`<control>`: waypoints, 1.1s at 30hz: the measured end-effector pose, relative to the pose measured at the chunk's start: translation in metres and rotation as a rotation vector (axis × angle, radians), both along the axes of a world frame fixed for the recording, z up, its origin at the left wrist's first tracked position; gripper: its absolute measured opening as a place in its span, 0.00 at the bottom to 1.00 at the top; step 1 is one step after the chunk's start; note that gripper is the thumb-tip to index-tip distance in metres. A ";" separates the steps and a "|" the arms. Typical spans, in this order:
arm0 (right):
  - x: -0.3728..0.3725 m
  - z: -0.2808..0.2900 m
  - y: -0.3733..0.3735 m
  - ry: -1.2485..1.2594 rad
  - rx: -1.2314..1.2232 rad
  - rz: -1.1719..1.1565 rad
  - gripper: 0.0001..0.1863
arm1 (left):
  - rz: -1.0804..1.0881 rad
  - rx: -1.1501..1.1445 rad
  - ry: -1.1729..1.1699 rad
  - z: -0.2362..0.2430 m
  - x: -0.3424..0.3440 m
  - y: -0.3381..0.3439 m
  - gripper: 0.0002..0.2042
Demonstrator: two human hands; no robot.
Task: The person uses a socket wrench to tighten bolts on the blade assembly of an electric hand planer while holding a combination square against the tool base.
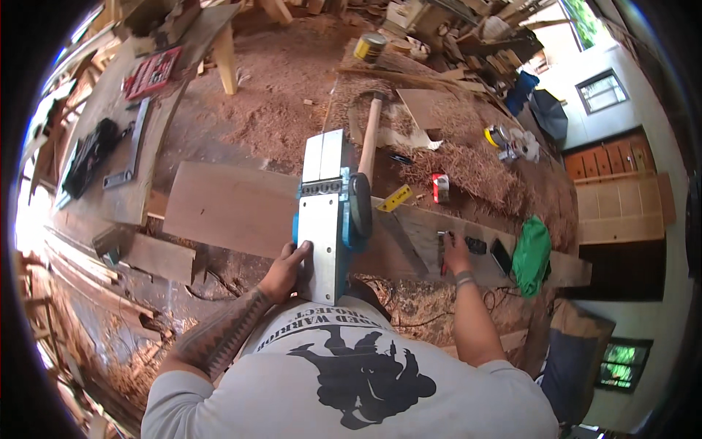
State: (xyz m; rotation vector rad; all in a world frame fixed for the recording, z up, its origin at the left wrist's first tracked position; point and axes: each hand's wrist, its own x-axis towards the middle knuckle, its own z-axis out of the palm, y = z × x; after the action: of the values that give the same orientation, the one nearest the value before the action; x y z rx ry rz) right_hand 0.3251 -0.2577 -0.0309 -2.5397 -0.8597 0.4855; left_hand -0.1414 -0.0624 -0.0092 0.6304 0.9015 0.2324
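Note:
An electric hand planer (319,241) with a teal body stands against my front, its silvery sole and cutter slot turned up toward me. My left hand (287,271) grips its lower left edge, the thumb lying on the metal sole. Over to the right, my right hand (457,254) reaches down to the plank, its fingers closed around a small thing with dark and reddish parts, too small to name. Just right of that hand lies a small black object (476,246), and beyond it a dark phone-like slab (502,256). A hammer (374,135) with a wooden handle lies behind the planer.
A wide plank (219,208) runs across in front of me. On it are a yellow tool (395,198) and a green cloth bundle (531,256). A red and white box (440,188) sits among wood shavings (475,175). At left, a bench (157,157) carries a metal square (130,150).

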 end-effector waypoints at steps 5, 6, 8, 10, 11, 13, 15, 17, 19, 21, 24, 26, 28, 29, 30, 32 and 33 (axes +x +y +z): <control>0.017 0.000 -0.020 -0.116 -0.018 -0.033 0.27 | -0.048 0.037 0.053 -0.015 0.001 0.005 0.46; 0.016 -0.003 -0.024 -0.110 -0.014 -0.024 0.27 | -0.152 0.118 0.091 -0.007 -0.002 0.010 0.47; 0.000 -0.006 -0.010 -0.554 -0.093 0.139 0.28 | -0.219 0.242 0.190 -0.013 -0.032 0.018 0.40; -0.041 0.005 0.023 -0.390 0.021 0.317 0.24 | -0.320 0.560 0.251 0.002 -0.076 0.025 0.31; -0.037 0.001 0.021 -0.304 -0.005 0.365 0.25 | -0.487 0.872 0.279 0.015 -0.090 0.030 0.21; -0.043 -0.015 0.023 -0.187 -0.043 0.473 0.27 | -0.642 0.927 0.301 0.065 -0.081 0.040 0.13; -0.069 -0.011 0.045 -0.212 -0.034 0.539 0.28 | -0.768 0.966 0.177 0.084 -0.079 0.036 0.15; -0.081 -0.012 0.064 -0.211 -0.061 0.535 0.28 | -0.873 1.325 -0.071 0.087 -0.078 0.022 0.13; -0.056 -0.015 0.066 -0.065 -0.087 0.538 0.29 | -0.936 1.475 -0.102 0.088 -0.072 0.006 0.05; -0.057 -0.008 0.080 0.138 -0.119 0.536 0.31 | -0.845 1.540 0.056 0.074 -0.082 0.012 0.05; -0.079 0.021 0.084 0.116 -0.223 0.580 0.32 | -0.591 1.631 0.407 0.070 -0.108 0.067 0.07; -0.078 0.019 0.092 -0.002 -0.252 0.630 0.32 | -0.538 1.733 0.445 0.064 -0.112 0.072 0.07; -0.073 0.012 0.094 0.006 -0.276 0.551 0.30 | -0.501 1.790 0.405 0.054 -0.114 0.065 0.07; -0.061 0.000 0.090 -0.004 -0.265 0.549 0.30 | -0.459 1.740 0.361 0.052 -0.111 0.056 0.05; -0.049 -0.016 0.090 -0.001 -0.013 0.467 0.31 | -0.516 1.641 0.376 0.044 -0.107 0.049 0.05; -0.043 -0.012 0.099 0.001 0.243 0.374 0.31 | -0.518 1.482 0.309 0.040 -0.103 0.033 0.04; -0.048 0.007 0.108 0.263 0.166 0.184 0.28 | -0.463 1.407 0.239 0.048 -0.106 0.017 0.04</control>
State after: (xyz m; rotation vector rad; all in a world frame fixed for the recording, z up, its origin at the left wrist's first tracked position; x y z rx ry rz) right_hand 0.2768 -0.1500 -0.0236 -2.1975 -0.9927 0.7530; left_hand -0.2471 -0.0456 0.0390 2.1750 0.6846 0.3616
